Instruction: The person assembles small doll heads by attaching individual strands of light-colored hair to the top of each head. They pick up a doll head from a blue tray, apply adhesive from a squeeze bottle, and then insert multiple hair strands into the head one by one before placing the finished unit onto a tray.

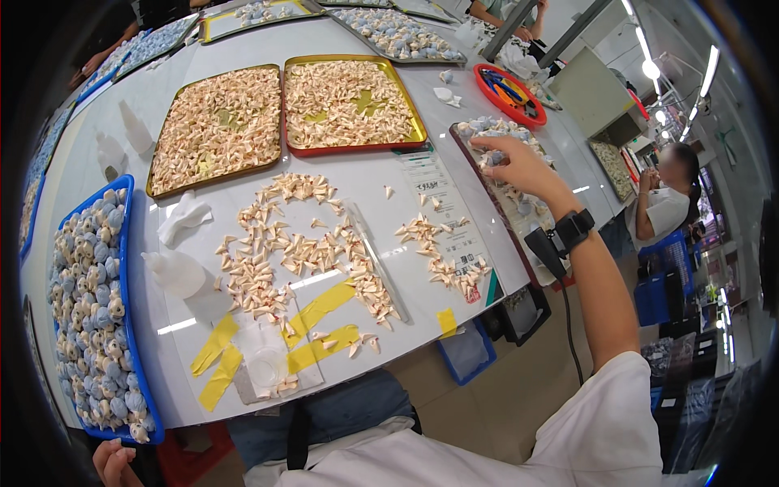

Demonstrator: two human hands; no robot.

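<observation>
My right hand (523,166) reaches over a tray (479,174) of small blue-grey and cream figure pieces on the right. Its thumb and forefinger are apart, with pieces just below them. A wristband (572,231) with a cable sits on that wrist. At the lower left edge my left hand (115,464) shows only in part, its fingers curled together beside the near corner of a blue tray (127,243). Whatever they may hold is hidden. Round blue and cream pieces (93,316) fill that blue tray. Loose cream pointed pieces (296,243) lie scattered in front of me.
Two metal trays (282,114) of cream pieces stand farther back. White squeeze bottles (174,273), a tissue (185,217), yellow tape strips (320,312) and a clear round dish (266,369) sit on the table. A red basket (535,118) holds tools. Other people work nearby.
</observation>
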